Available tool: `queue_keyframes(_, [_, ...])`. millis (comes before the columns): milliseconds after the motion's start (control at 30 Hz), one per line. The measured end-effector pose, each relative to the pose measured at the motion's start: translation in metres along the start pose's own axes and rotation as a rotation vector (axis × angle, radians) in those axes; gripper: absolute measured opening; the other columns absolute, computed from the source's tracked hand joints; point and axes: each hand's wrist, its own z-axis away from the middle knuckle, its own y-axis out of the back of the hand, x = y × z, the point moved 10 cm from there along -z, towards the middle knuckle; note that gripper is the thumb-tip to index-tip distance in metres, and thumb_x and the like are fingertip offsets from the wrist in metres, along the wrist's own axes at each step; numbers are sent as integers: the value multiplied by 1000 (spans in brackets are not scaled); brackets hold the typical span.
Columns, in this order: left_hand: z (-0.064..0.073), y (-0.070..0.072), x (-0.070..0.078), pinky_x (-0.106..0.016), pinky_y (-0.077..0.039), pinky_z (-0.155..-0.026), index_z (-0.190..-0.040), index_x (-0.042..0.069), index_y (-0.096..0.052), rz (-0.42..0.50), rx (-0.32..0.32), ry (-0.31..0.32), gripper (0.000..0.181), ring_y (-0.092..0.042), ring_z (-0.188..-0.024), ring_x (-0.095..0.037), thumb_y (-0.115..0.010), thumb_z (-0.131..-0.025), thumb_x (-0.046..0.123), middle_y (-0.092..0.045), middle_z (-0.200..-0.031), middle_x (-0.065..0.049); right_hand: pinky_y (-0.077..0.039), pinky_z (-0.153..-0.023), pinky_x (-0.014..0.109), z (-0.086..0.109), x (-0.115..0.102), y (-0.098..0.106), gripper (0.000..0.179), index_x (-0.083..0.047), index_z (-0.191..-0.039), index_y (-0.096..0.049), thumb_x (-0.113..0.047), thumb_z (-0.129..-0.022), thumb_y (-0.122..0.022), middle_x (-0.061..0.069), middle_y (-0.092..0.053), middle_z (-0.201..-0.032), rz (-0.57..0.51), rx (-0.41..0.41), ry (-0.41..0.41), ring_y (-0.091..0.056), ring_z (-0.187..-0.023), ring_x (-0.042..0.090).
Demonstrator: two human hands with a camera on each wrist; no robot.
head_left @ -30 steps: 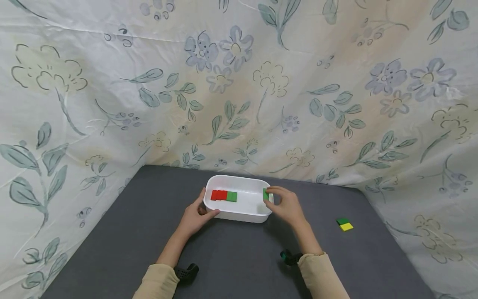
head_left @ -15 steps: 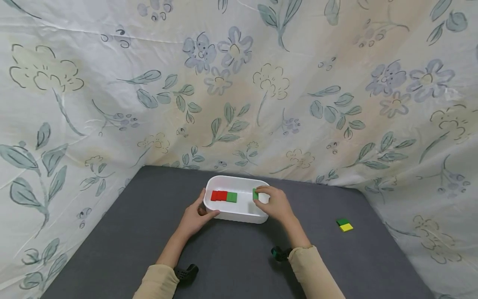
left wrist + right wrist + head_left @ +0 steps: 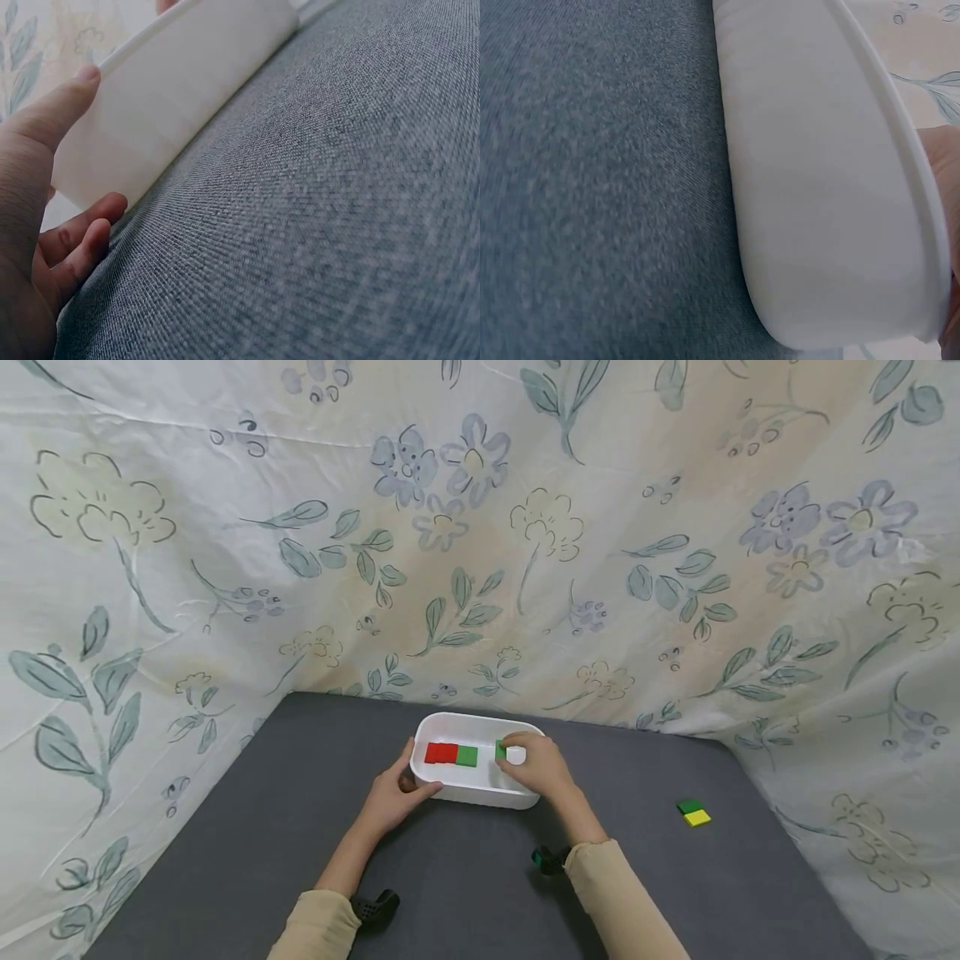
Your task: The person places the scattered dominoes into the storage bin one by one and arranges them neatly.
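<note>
A white plastic tub [image 3: 472,795] stands on the grey cloth. My left hand [image 3: 390,795] holds its left end, thumb [image 3: 75,97] against the front wall near the rim and other fingers round the corner. Inside the tub, red tiles [image 3: 441,752] lie in a row with a green tile [image 3: 467,756] at their right end. My right hand [image 3: 542,767] reaches over the tub's right part and pinches another green tile [image 3: 499,750] between thumb and fingers, a short gap right of the row. In the right wrist view the tub wall [image 3: 825,172] hides most of that hand.
To the right on the grey cloth [image 3: 465,893] lie a dark green tile [image 3: 688,807] and a yellow tile [image 3: 697,817], edge to edge. A flowered curtain [image 3: 480,568] hangs behind and at both sides.
My right hand has moved left from the tub's right rim toward the row of tiles, carrying the green tile. The left hand has kept its hold on the tub.
</note>
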Motion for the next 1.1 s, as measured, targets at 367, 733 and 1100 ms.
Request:
queue_keyframes(367, [0, -1, 0, -28, -44, -62, -170, 15, -26, 0, 1, -16, 106, -56, -72, -17, -88, -88, 41, -65, -81, -3, -54, -101, 49, -14, 1, -22, 25, -13, -108, -84, -26, -87, -86, 4, -80, -111, 74, -120, -68, -72, -114, 29])
queue_keyframes(733, [0, -2, 0, -29, -44, -62, -170, 13, -25, 4, 3, -20, 105, -55, -72, -16, -87, -89, 40, -66, -82, -4, -54, -100, 44, -22, 1, -35, 24, -13, -108, -85, -26, -88, -85, 2, -81, -110, 137, -183, -103, -72, -111, 25])
queue_keyframes(1100, [0, -2, 3, -29, -43, -60, -170, 13, -25, 14, 3, -33, 105, -55, -71, -17, -87, -89, 39, -64, -81, -4, -52, -103, 46, -25, 5, -48, 24, -12, -108, -84, -24, -88, -83, 7, -78, -118, 136, -236, -165, -69, -117, 29])
